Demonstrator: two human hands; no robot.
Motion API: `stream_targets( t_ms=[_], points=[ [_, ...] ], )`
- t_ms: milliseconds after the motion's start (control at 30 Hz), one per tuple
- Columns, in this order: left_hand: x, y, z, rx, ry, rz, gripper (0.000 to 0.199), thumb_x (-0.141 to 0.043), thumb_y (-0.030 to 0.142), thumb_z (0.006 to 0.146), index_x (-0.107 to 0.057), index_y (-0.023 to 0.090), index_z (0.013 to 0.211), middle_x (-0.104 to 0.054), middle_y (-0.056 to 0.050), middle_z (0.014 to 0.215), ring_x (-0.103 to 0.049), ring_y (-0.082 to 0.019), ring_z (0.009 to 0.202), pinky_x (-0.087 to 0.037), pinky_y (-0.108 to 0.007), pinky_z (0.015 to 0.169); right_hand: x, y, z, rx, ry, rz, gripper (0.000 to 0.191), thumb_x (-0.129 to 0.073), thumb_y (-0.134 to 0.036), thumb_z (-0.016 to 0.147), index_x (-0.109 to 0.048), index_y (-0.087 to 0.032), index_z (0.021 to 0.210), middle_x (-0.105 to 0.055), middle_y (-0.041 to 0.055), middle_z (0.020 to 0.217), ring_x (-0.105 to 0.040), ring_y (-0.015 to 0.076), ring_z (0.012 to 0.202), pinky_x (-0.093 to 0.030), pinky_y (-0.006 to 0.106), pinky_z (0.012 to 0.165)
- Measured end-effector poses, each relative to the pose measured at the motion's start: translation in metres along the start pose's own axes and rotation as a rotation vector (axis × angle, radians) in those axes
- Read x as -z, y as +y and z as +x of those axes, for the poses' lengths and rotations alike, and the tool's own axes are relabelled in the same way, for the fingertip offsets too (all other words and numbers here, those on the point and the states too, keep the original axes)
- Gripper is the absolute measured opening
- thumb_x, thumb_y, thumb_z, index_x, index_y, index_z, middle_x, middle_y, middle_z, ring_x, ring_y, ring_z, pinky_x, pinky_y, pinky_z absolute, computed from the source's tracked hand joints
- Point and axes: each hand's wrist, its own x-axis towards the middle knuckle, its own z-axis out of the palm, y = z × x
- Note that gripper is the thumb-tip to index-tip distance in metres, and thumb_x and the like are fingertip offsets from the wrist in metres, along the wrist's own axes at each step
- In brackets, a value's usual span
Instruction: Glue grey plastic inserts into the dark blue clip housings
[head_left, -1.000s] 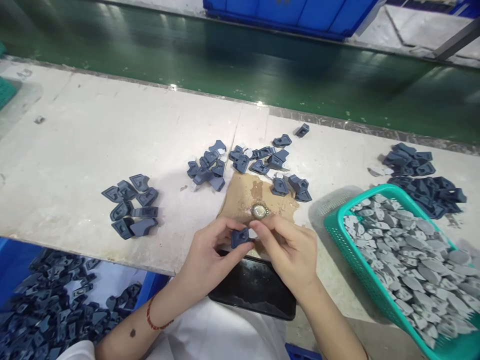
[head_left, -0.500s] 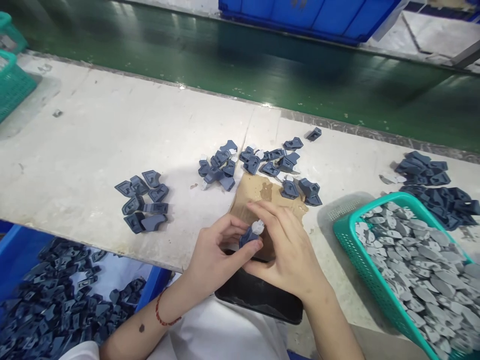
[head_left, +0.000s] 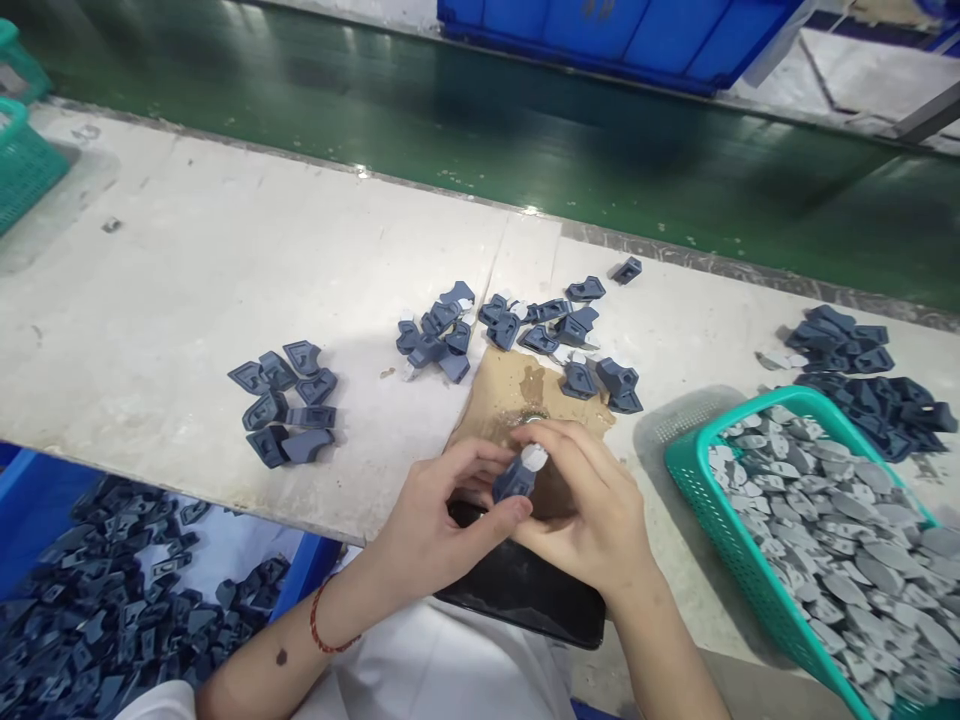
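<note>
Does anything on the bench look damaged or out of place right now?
Yes, two things. The brown pad looks worn, with a ragged right edge and a darker patch. One blue-grey part lies apart from the clusters, near the green belt.

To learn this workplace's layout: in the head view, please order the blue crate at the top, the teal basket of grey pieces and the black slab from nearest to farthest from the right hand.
From the right hand:
1. Black slab, just below the hand.
2. Teal basket, on the hand's right.
3. Blue crate, farthest, beyond the green belt.
</note>
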Motion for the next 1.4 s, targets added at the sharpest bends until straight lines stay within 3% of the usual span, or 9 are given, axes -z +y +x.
stream_targets(
  t_ms=[133,267,500,700,867,933,1033,1267,1400],
  points=[
    [0.002,-0.002,-0.001,-0.163,0.075,0.132,0.020,-0.068,0.026,0.098,-0.067,0.023,0.118,-0.078,-0.004,0.107,-0.073,-0.016,0.092,-0.059,-0.026,0.085,0.003,0.008,0.000,-0.138,0.064,-0.075,0.048,-0.074,-0.043,0.094,-0.060,-0.018,0.133,-0.070,0.0116,0.115,-0.069,0.0270,0.105,-0.057,0.038,0.088],
    [0.001,-0.003,0.000,-0.313,0.155,0.331,0.017,-0.062,0.015,0.098,-0.068,0.023,0.112,-0.077,-0.003,0.112,-0.073,-0.016,0.107,-0.055,-0.026,0.097,0.004,0.018,-0.001,-0.287,0.171,-0.238,0.065,-0.068,-0.057,0.096,-0.057,-0.017,0.145,-0.063,0.0104,0.106,-0.064,0.0277,0.096,-0.056,0.044,0.085],
    [0.001,0.001,0.002,-0.244,0.093,0.451,0.015,-0.055,0.015,0.101,-0.069,0.020,0.105,-0.078,-0.005,0.105,-0.073,-0.017,0.102,-0.056,-0.028,0.089,-0.001,0.037,-0.006,-0.493,0.180,-0.356,0.085,-0.061,-0.065,0.098,-0.040,-0.015,0.163,-0.058,0.0146,0.113,-0.058,0.0346,0.106,-0.051,0.054,0.095],
    [0.001,0.002,0.003,-0.247,0.067,0.463,0.017,-0.053,0.014,0.101,-0.069,0.019,0.104,-0.077,-0.005,0.102,-0.072,-0.017,0.099,-0.055,-0.028,0.088,0.000,0.039,-0.002,-0.526,0.277,-0.281,0.057,-0.060,-0.040,0.102,-0.051,-0.018,0.154,-0.058,0.0094,0.106,-0.059,0.0256,0.089,-0.053,0.043,0.085],
    [0.000,0.002,0.003,-0.242,0.054,0.455,0.016,-0.053,0.014,0.102,-0.069,0.019,0.102,-0.076,-0.005,0.099,-0.071,-0.018,0.097,-0.055,-0.028,0.084,0.004,0.033,0.001,-0.507,0.398,-0.287,0.007,-0.061,-0.021,0.097,-0.068,-0.019,0.099,-0.056,0.0046,0.092,-0.054,0.0182,0.072,-0.049,0.034,0.072],
    [0.000,0.002,0.003,-0.240,0.049,0.459,0.017,-0.053,0.014,0.102,-0.069,0.019,0.102,-0.076,-0.005,0.099,-0.071,-0.018,0.096,-0.055,-0.028,0.084,0.004,0.033,0.001,-0.475,0.363,-0.287,0.013,-0.059,-0.017,0.097,-0.068,-0.021,0.089,-0.056,0.0019,0.082,-0.054,0.0177,0.069,-0.047,0.032,0.068],
    [0.001,0.002,0.003,-0.245,0.048,0.460,0.017,-0.052,0.014,0.102,-0.069,0.019,0.101,-0.076,-0.005,0.098,-0.071,-0.018,0.096,-0.055,-0.029,0.084,0.003,0.034,-0.001,-0.438,0.301,-0.252,0.016,-0.056,-0.017,0.100,-0.071,-0.020,0.094,-0.066,0.0028,0.081,-0.061,0.0192,0.072,-0.051,0.033,0.072],
    [0.001,0.001,0.004,-0.251,0.061,0.465,0.017,-0.053,0.014,0.101,-0.069,0.021,0.102,-0.077,-0.005,0.099,-0.072,-0.019,0.094,-0.056,-0.030,0.083,-0.001,0.039,-0.005,-0.429,0.254,-0.300,0.030,-0.054,-0.028,0.102,-0.072,-0.019,0.124,-0.075,0.0141,0.122,-0.068,0.0316,0.114,-0.054,0.052,0.098],
    [0.000,-0.002,0.002,-0.321,0.088,0.455,0.018,-0.052,0.013,0.102,-0.068,0.022,0.103,-0.077,-0.005,0.098,-0.073,-0.019,0.096,-0.057,-0.031,0.085,0.000,0.037,-0.004,-0.416,0.309,-0.276,0.028,-0.056,-0.027,0.102,-0.074,-0.019,0.121,-0.074,0.0144,0.118,-0.068,0.0322,0.113,-0.056,0.054,0.096]
  ],
)
